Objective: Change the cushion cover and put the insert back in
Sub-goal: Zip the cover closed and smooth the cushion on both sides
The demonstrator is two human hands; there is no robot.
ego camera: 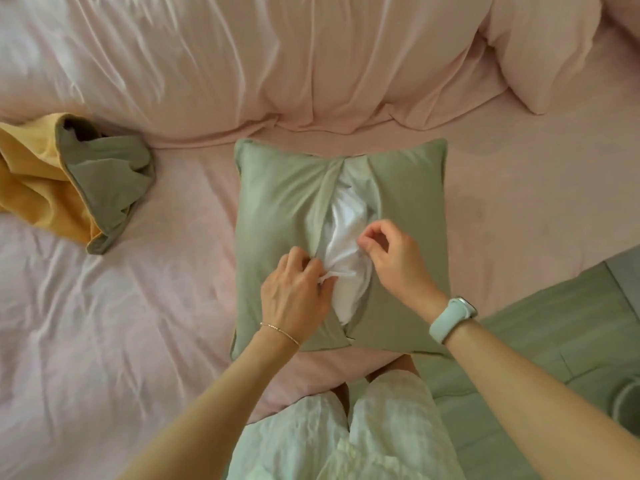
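Sage-green cushion cover (277, 202) flat on bed, centre slit gaping; white insert (346, 237) showing inside, bunched

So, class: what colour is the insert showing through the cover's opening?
White; the insert shows best in the head view.

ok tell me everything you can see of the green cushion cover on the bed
The green cushion cover is a square of soft, matte sage fabric with piped edges, lying flat on the pink sheet. Its back opening gapes down the middle, showing the white insert inside. The left hand pinches white fabric at the opening's left edge; the right hand, fingers curled, rests at the right edge. Creases fan out from the opening's top.
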